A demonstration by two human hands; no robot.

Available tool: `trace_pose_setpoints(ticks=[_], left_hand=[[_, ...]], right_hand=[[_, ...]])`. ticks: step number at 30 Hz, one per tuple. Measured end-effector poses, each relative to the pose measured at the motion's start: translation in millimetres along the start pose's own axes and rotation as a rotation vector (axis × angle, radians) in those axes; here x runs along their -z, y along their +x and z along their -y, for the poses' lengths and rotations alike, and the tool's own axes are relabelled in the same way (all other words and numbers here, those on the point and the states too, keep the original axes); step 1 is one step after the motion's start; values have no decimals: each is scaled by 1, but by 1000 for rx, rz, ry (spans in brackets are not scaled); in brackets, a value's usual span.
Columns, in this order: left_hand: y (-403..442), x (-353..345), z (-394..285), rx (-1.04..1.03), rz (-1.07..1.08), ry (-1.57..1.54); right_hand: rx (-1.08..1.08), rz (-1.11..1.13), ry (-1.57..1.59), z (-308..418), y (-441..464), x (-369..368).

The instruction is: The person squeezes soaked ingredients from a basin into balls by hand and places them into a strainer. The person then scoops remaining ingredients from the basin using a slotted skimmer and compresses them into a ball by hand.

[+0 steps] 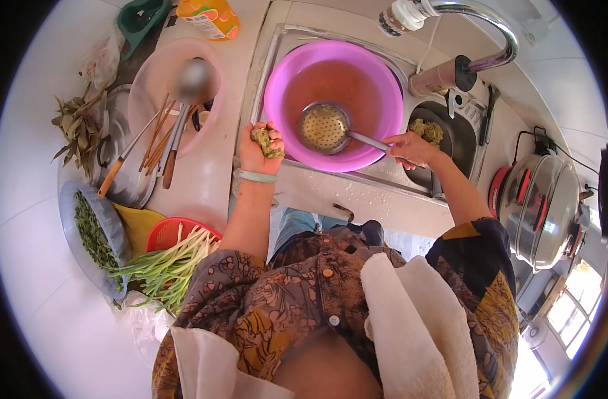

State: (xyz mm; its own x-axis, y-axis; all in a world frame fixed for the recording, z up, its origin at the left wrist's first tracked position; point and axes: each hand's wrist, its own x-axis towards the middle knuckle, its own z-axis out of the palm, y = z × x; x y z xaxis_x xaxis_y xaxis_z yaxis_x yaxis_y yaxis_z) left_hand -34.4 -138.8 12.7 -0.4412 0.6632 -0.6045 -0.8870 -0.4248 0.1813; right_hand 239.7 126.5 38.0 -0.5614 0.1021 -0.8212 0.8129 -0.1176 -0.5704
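My left hand is closed around a clump of greenish-yellow chopped food, held up just left of the purple basin. With my right hand I grip the handle of a perforated skimmer at the basin's right side. The skimmer's round head lies over the murky brownish liquid, and small bits show on it. The purple basin stands in the larger part of a steel sink. A similar greenish clump lies in the smaller sink bowl.
A curved faucet arches over the sink. At left are a pinkish bowl with a ladle and chopsticks, a bluish bowl of green leaves, and green onions on a red basket. A lidded electric pot stands right.
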Motion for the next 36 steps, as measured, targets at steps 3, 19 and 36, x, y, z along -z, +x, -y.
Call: trace_pose_setpoints(ticks=[3,19,36], left_hand=[[1,-1,1,15,2,-11],[4,-8,9,66,35,-24],[4,-20,34,146,29,-20]], right_hand=[[17,-8,30,-2,-3,-7],[147,-228,79,-7,-51,-33],[263,-739,-589,-18,-24,-45]])
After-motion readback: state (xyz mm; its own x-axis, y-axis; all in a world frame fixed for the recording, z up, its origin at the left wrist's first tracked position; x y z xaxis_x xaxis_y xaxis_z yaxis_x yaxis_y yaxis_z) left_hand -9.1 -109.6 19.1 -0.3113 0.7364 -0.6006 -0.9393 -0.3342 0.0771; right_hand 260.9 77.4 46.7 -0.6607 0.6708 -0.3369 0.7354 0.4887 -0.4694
